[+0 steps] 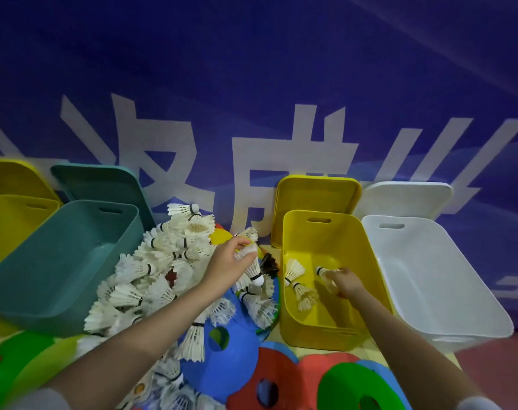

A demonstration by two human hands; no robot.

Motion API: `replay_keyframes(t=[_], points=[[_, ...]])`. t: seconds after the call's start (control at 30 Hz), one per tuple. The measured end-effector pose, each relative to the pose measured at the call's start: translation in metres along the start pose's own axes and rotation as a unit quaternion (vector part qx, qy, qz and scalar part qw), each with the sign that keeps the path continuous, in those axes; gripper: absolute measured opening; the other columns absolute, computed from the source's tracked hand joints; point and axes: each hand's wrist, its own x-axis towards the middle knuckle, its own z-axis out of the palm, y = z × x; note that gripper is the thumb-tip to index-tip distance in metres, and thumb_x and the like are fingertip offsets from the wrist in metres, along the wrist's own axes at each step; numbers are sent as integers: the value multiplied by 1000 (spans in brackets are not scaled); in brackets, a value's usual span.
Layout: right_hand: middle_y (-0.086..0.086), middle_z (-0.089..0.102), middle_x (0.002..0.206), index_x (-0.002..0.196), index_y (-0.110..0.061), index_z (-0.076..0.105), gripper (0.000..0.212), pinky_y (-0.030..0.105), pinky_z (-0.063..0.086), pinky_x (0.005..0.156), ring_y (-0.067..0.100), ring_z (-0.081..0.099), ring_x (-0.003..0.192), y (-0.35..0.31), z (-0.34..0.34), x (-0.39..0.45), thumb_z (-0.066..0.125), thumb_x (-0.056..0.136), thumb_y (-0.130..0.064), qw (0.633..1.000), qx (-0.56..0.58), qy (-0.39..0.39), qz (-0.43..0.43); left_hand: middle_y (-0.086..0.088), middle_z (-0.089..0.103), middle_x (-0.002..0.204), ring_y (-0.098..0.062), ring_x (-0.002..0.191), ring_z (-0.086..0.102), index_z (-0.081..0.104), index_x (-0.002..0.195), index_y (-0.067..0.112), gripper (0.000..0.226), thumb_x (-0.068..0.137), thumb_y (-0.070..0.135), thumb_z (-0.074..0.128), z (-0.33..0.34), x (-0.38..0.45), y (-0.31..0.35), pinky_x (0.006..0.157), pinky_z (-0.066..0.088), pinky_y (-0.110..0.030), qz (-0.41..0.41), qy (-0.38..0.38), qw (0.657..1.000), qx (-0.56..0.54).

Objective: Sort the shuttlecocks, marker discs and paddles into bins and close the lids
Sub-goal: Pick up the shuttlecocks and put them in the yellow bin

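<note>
A big heap of white shuttlecocks [160, 261] lies on coloured marker discs [228, 353] between the bins. My left hand [228, 264] grips one white shuttlecock [253, 269] by its feathers above the heap. My right hand [345, 284] reaches down inside the yellow bin [296, 327] and holds a blurred shuttlecock [325, 272] near the bin's floor. Two more shuttlecocks [299, 281] lie inside that bin. A dark-feathered shuttlecock [269, 264] sits beside the yellow bin. No paddle shows clearly.
A teal bin [59, 261] stands left of the heap, another yellow bin [12, 220] further left, and a white bin [435, 279] at the right. Their lids [316, 193] lean against the blue banner wall. Red, green and blue discs [281, 377] lie near me.
</note>
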Motion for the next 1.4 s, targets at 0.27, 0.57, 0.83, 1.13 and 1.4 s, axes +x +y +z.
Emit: replay_keyframes(t=[0.27,0.57,0.83,1.13,1.4], points=[[21,52,130,136,-10,42,55,31,42,79,36,56,112,21,21,22,64,89,-28,986,-142,-17,-80,9,56,112,-1,101,52,57,119,27,29,91,31,61,26,-25,7,79,41,-14,-56,65,994,-74],[10,58,120,130,-15,45,53,31,47,84,30,59,107,39,38,45,56,88,-45,982,-151,-88,-70,18,54,115,13,103,49,56,122,29,28,94,28,57,37,-71,-23,77,42,-5,-99,126,979,-125],[17,49,134,136,-10,44,51,42,42,95,36,47,123,-7,-19,29,50,95,-39,931,-287,26,-223,10,60,104,-4,94,60,56,110,35,20,93,25,59,64,-22,23,66,49,-14,-55,70,985,-146],[7,45,146,151,-20,21,50,40,40,100,30,49,126,42,-95,9,31,103,-31,963,-176,89,-186,3,56,112,-10,104,54,56,119,25,30,92,36,59,137,31,56,79,48,-23,1,-133,991,-10],[6,60,130,144,-26,39,42,37,46,91,28,59,112,62,-84,18,37,101,-24,952,-136,119,-247,-7,48,140,-24,125,48,39,140,18,50,95,36,51,207,44,6,93,43,-31,-43,-298,931,206]])
